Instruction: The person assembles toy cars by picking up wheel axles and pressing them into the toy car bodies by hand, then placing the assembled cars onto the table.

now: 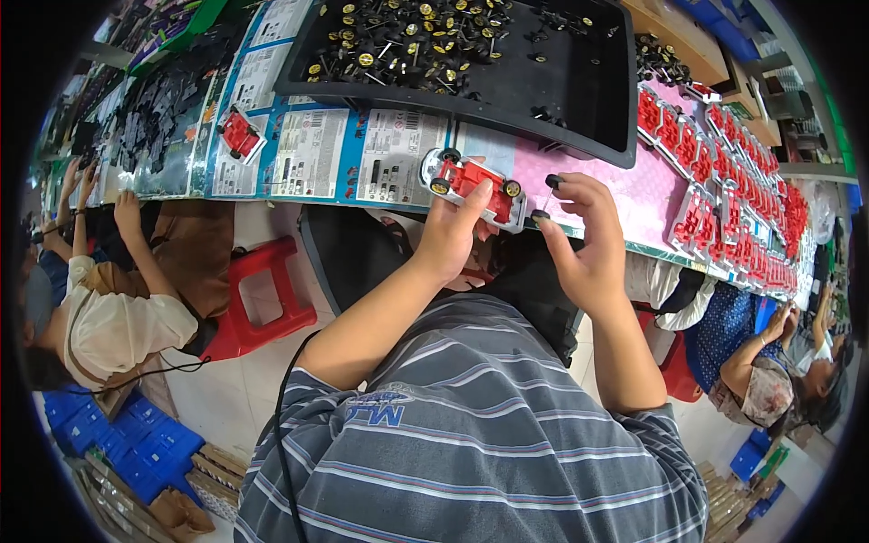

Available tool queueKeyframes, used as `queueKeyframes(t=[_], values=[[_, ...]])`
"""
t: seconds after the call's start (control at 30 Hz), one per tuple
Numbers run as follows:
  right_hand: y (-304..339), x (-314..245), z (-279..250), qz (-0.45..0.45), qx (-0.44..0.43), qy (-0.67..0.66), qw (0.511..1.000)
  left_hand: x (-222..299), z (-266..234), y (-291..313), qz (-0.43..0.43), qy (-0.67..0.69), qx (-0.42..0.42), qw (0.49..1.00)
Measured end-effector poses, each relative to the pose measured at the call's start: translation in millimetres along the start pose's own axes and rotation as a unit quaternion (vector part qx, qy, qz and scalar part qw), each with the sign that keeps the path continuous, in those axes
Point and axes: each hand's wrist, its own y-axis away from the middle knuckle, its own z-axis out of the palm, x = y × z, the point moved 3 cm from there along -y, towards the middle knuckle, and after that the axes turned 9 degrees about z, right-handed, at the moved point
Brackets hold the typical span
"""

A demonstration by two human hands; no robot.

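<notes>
My left hand [453, 233] is closed around a toy car [472, 185] with a white body and red underside, turned bottom up. Black wheels with yellow hubs show at one end and at the near side of the other. Just to the right, my right hand [587, 237] pinches a small wheel axle [547, 199], a black wheel at each end, between thumb and fingers. The axle is apart from the car. Beyond both hands stands a black tray [579, 145] holding many loose wheel axles [412, 50] with yellow hubs.
Rows of red and white car bodies [724, 181] lie at the right on the pink table cover [579, 167]. Another car [240, 136] and a heap of dark parts [167, 113] are at the left. Co-workers sit on both sides; a red stool [262, 299] is at left.
</notes>
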Motion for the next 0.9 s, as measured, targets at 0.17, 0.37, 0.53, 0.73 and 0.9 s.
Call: queueKeyframes(t=[0.17, 0.37, 0.53, 0.73, 0.9], values=[[1, -10, 16, -0.041, -0.109, -0.019, 0.993, -2, -5, 4, -0.018, 0.033, 0.019, 0.999], [-12, 8, 9, -0.002, 0.036, 0.017, 0.999, 2, 2, -5, 0.006, -0.012, 0.006, 1.000], [3, -5, 16, -0.033, -0.068, -0.010, 0.997, -3, -1, -2, -0.006, 0.005, 0.010, 1.000], [-2, 6, 20, -0.012, -0.088, 0.019, 0.996, -8, -8, -2, -0.009, -0.013, -0.013, 1.000], [-10, 25, 7, 0.076, -0.067, -0.092, 0.991, -4, -3, -5, -0.015, -0.001, 0.001, 1.000]])
